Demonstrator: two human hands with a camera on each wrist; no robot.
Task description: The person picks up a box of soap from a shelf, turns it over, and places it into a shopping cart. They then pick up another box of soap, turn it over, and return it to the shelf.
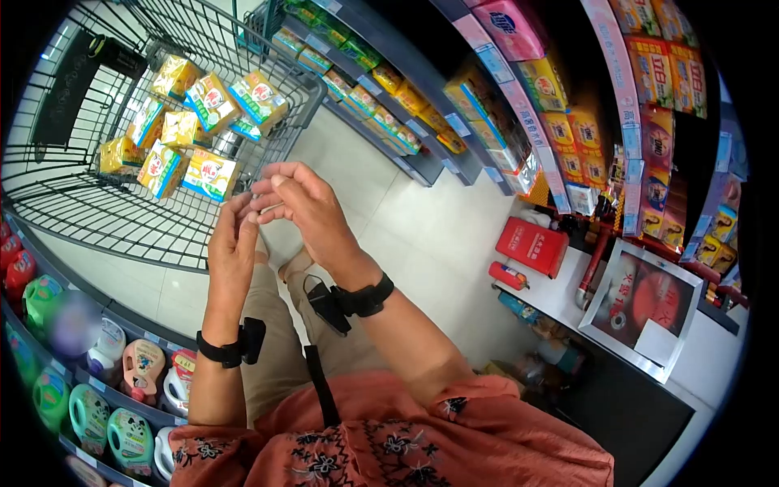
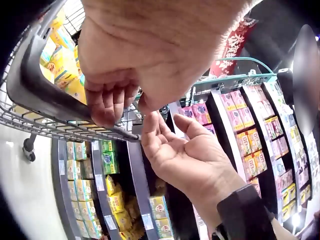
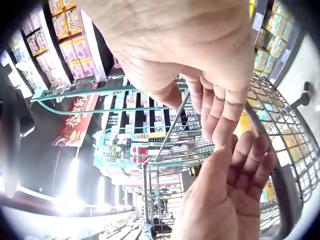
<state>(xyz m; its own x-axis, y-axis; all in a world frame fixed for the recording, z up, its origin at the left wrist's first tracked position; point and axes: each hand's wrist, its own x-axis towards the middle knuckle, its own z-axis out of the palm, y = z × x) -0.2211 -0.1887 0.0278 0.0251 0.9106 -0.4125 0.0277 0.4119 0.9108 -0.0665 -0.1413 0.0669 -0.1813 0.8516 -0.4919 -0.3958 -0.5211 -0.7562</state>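
Observation:
My two hands meet in front of me, just short of a wire shopping cart (image 1: 302, 96). My left hand (image 1: 232, 242) points its fingers up and touches the fingertips of my right hand (image 1: 302, 204). Neither hand holds anything. In the left wrist view the left hand's fingers (image 2: 106, 102) hang loosely curled above the right hand's bare palm (image 2: 186, 156). In the right wrist view the right hand's fingers (image 3: 216, 102) reach down to the left hand (image 3: 227, 197). Several yellow boxes (image 1: 209, 101) lie in the cart.
Shelves of packaged goods (image 1: 381, 105) run along the aisle ahead and to the right. Detergent bottles (image 1: 105, 406) fill the low shelf on my left. A red box (image 1: 531, 246) and a framed poster (image 1: 645, 304) stand on the right, past the pale floor tiles (image 1: 422, 235).

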